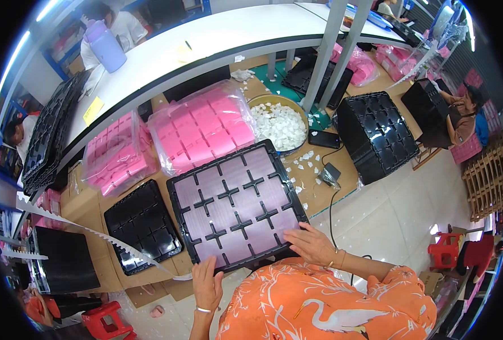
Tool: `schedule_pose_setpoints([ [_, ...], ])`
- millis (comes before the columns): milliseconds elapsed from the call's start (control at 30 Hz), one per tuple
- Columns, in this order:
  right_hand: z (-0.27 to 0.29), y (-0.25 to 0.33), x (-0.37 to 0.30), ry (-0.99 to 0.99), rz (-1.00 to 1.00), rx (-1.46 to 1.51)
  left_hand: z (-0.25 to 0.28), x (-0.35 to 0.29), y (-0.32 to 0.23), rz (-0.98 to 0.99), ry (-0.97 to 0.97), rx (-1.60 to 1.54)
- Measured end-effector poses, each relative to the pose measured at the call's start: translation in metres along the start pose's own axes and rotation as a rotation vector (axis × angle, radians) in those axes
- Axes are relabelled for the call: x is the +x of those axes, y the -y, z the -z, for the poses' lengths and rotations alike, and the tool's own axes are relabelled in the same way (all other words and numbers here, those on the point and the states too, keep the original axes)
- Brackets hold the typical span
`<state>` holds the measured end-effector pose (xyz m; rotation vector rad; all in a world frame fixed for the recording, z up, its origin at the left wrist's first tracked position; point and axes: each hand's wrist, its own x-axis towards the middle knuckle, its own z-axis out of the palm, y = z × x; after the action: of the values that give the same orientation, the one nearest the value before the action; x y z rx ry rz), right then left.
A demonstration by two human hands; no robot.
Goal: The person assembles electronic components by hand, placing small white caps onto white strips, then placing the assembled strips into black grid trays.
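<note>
A black plastic tray (179, 212) lies in front of me, tilted slightly in the view. Pale pink sheet material (223, 215) fills it, and black cross-shaped dividers stand out through the surface. My left hand (207, 283) rests at the tray's near left edge, fingers stretched and thumb apart. At the near right corner, my right hand (313, 245) lies with its fingers extended over the rim. Neither hand is wrapped round anything that shows. Left of this tray lies another black tray (144, 226), which holds no pink sheet.
Plastic-wrapped pink foam stacks (206, 127) (118, 153) stand behind the tray. Nearby are a round basin (261, 100) of white scraps, a black phone (324, 139), a corded adapter (329, 173) and a tall stack of black trays (376, 136). Metal posts (325, 62) rise beside a white shelf (206, 45).
</note>
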<state>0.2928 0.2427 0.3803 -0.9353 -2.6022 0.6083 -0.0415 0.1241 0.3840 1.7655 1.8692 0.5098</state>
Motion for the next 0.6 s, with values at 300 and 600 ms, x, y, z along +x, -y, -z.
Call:
schedule_pose_setpoints([
  [300,-0.004,-0.014,0.004,-0.339,-0.317,0.012,-0.009,0.013,0.019,0.002,-0.185,0.163],
  [600,-0.012,-0.008,0.023,-0.247,-0.381,-0.081,-0.062,0.086,-0.068,-0.530,-0.088,0.004],
])
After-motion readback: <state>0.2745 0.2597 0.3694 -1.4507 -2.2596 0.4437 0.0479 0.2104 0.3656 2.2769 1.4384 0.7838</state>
